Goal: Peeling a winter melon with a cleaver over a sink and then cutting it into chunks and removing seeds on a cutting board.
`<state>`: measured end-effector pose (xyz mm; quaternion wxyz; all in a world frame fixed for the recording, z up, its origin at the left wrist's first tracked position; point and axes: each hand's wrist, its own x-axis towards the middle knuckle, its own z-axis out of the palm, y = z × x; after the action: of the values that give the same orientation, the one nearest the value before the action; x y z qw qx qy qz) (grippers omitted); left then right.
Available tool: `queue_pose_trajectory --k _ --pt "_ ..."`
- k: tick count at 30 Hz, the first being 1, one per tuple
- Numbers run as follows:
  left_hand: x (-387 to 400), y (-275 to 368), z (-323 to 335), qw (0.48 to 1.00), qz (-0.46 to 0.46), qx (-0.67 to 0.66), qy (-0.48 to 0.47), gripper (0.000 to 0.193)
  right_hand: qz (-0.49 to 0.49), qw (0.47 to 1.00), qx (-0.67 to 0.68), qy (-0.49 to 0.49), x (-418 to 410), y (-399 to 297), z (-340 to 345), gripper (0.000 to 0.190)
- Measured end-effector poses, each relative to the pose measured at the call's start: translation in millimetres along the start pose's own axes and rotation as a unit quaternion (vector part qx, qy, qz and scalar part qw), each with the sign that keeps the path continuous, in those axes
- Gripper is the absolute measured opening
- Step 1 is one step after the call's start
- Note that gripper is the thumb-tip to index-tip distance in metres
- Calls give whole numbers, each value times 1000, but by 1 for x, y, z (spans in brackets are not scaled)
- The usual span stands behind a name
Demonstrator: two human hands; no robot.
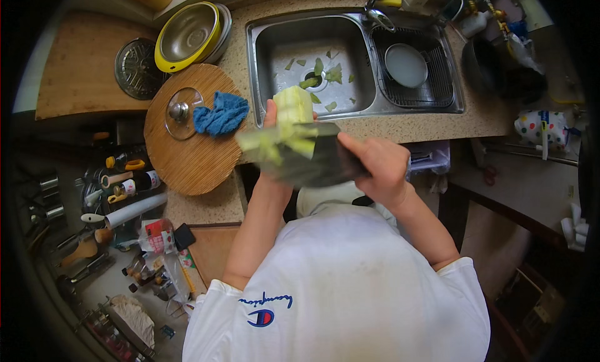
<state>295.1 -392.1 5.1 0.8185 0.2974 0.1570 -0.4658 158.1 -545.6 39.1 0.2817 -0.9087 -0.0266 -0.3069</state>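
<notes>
My left hand (270, 114) grips a pale green peeled vegetable (291, 104), its thumb along one side and a fingertip showing on the other. The palm is hidden behind a broad-bladed kitchen knife (323, 160). My right hand (382, 167) is closed around the knife's handle end, and the blade lies level across my left wrist. Several light green strips (300, 144) rest on or against the blurred blade, close below the vegetable. Green peelings (333, 74) are scattered in the steel sink basin (281, 43) just beyond my hands.
A round wooden board (197, 174) at the left carries a glass lid (179, 112) and a blue cloth (221, 113). Behind it are nested bowls (190, 33). A white plate (406, 65) sits in the wire rack (438, 80) in the right basin. Bottles (140, 183) and utensils crowd the left side.
</notes>
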Motion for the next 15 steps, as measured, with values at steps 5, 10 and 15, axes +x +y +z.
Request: queue_pose_trajectory --k 5,10,15 --pt "9 2 -7 996 -73 -47 -33 80 -82 996 -44 10 0 -11 -3 51" --pt "8 -1 -5 996 -67 -51 -7 80 -85 995 -54 7 -1 -8 -5 48" --pt "3 2 -6 997 -69 -21 -19 75 -97 993 -65 3 -3 -4 -6 51"
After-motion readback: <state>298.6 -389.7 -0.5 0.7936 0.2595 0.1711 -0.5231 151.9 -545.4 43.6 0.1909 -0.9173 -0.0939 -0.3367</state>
